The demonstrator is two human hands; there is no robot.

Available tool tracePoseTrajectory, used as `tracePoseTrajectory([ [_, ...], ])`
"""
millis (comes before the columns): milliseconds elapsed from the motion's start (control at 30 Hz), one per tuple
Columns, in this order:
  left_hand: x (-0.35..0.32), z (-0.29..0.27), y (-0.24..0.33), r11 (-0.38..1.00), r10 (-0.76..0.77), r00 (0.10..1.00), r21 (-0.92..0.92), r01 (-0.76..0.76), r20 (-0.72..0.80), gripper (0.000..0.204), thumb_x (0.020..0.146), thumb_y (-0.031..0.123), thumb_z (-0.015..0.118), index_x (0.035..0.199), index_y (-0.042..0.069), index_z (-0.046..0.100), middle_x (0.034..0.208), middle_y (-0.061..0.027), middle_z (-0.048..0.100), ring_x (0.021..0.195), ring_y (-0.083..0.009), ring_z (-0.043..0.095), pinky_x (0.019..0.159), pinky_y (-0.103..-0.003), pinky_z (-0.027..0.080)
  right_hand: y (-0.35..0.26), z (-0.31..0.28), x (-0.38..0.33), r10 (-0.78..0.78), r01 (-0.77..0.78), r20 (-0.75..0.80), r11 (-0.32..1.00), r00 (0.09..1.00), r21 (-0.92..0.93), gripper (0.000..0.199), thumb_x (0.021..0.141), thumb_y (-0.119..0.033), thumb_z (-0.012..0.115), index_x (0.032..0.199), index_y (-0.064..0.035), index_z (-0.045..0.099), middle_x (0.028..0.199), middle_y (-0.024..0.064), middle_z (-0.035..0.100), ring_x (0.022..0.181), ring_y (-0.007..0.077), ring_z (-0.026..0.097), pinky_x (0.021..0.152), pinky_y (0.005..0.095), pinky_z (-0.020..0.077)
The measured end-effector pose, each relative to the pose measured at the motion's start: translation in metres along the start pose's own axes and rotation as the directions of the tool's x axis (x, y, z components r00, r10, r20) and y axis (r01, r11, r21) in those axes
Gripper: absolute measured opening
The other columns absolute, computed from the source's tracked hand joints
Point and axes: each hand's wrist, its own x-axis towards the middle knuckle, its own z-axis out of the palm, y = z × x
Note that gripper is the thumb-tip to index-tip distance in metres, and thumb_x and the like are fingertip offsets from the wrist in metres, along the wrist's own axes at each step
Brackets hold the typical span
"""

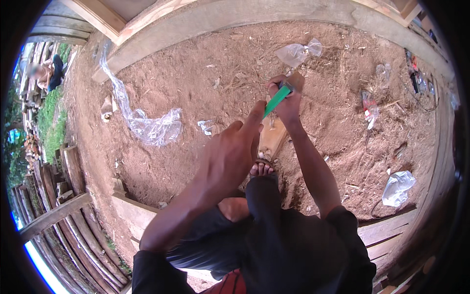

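Observation:
My left hand (230,149) is closed around a long bright green handle (276,102). The handle slants away to a small dark head by my other hand; it looks like a hammer, though the head is blurred. My right hand (286,98) grips the far part of a piece of wood (295,78), its fingers wrapped around it just beyond the tool. A pale wooden board (271,137) runs along the ground below my hands, its near end by my sandalled foot (262,169). Whether the wood in my hand joins this board I cannot tell.
Dirt and wood shavings cover the ground. Clear plastic sheeting (152,128) lies left, a plastic bag (298,53) ahead, a white bag (398,188) right. A timber beam (235,20) crosses the far side. Stacked logs (81,220) and a seated person (49,73) are left.

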Motion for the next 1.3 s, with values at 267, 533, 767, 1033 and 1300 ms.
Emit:
tracePoseTrajectory([
  [267, 0.006, -0.007, 0.009, 0.988, -0.069, 0.985, -0.147, 0.045, -0.161, 0.044, 0.097, 0.018, 0.052, 0.14, 0.009, 0.042, 0.074, -0.0187, 0.061, 0.059, -0.0383, 0.06, 0.053, -0.045, 0.046, -0.019, 0.003, -0.001, 0.07, -0.07, 0.018, 0.998, 0.997, -0.004, 0.008, 0.082, 0.005, 0.059, 0.076, -0.0003, 0.062, 0.065, -0.0018, 0.06, 0.056, 0.0022, 0.05, 0.049, 0.0207, 0.0398],
  [533, 0.006, -0.021, 0.014, 0.976, -0.145, 0.981, -0.179, 0.121, -0.127, 0.043, 0.095, 0.014, 0.054, 0.137, 0.008, 0.046, 0.076, -0.0219, 0.063, 0.063, -0.04, 0.063, 0.055, -0.05, 0.047, -0.021, 0.002, -0.002, 0.094, -0.095, 0.023, 0.995, 0.995, 0.018, 0.009, 0.082, 0.005, 0.059, 0.075, -0.001, 0.062, 0.063, -0.0033, 0.057, 0.056, 0.0013, 0.049, 0.048, 0.02, 0.0381],
  [767, 0.01, -0.022, 0.016, 0.971, -0.074, 0.962, -0.238, 0.01, -0.263, 0.04, 0.098, 0.015, 0.052, 0.135, 0.003, 0.05, 0.066, -0.0195, 0.059, 0.055, -0.0312, 0.061, 0.056, -0.042, 0.046, -0.016, 0.001, -0.002, 0.123, -0.124, 0.022, 0.991, 0.992, 0.046, 0.01, 0.084, 0.004, 0.059, 0.077, -0.0014, 0.062, 0.065, -0.0035, 0.057, 0.058, 0.0006, 0.049, 0.048, 0.0207, 0.038],
  [1033, 0.012, -0.026, -0.015, 0.929, -0.246, 0.968, -0.294, 0.224, -0.04, 0.041, 0.099, 0.019, 0.051, 0.136, 0.001, 0.048, 0.062, -0.0139, 0.058, 0.053, -0.0156, 0.056, 0.052, -0.032, 0.044, -0.014, 0.01, 0.014, 0.235, -0.227, -0.065, 0.968, 0.97, 0.109, 0.01, 0.083, -0.002, 0.063, 0.073, -0.0025, 0.064, 0.059, -0.0016, 0.056, 0.051, 0.0041, 0.051, 0.044, 0.0222, 0.0384],
  [1300, 0.003, -0.023, -0.02, 0.773, -0.414, 0.908, -0.55, 0.316, -0.06, 0.044, 0.102, 0.022, 0.048, 0.139, -0.001, 0.044, 0.064, -0.0007, 0.046, 0.056, -0.0052, 0.041, 0.048, -0.025, 0.034, 0.037, -0.003, 0.075, 0.465, -0.462, -0.186, 0.885, 0.865, 0.064, 0.01, 0.081, -0.007, 0.061, 0.073, -0.002, 0.062, 0.052, -0.0003, 0.048, 0.04, 0.007, 0.041, 0.037, 0.0245, 0.0297],
])
